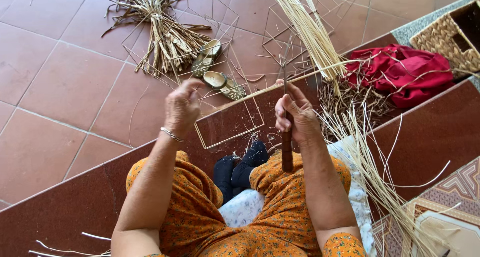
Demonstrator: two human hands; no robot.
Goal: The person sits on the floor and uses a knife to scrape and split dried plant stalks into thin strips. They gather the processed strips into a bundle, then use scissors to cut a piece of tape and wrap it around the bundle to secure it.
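**Seated weaving station: hands, wire frame, tool and cane stock**

Left hand: raised in front of the body, fingers curled closed at the upper left corner of a thin wire frame; a pale strand appears pinched there, though the exact contact is hidden by the fingers. A silver bracelet is worn at the wrist.

Right hand: closed tightly around a wooden-handled tool, held upright, the brown handle projecting below the fist and a slim metal shaft rising above it.

Wire frame: rectangular, held tilted between the two hands, above the knees. A single pale cane strand is seen running along its upper edge from the left hand towards the right.

Cane bundle: long pale strands, entering from the top and spreading down past the right arm to the lower right.

Sandals: one pair, lying on the terracotta tile floor, just beyond the frame.

Dried stalk bundle: lying on the tiles, upper left, next to the sandals.

Red cloth: crumpled on the step to the right, beside a woven basket.

Clothing: orange patterned garment over the knees; dark socks on the feet below the frame.
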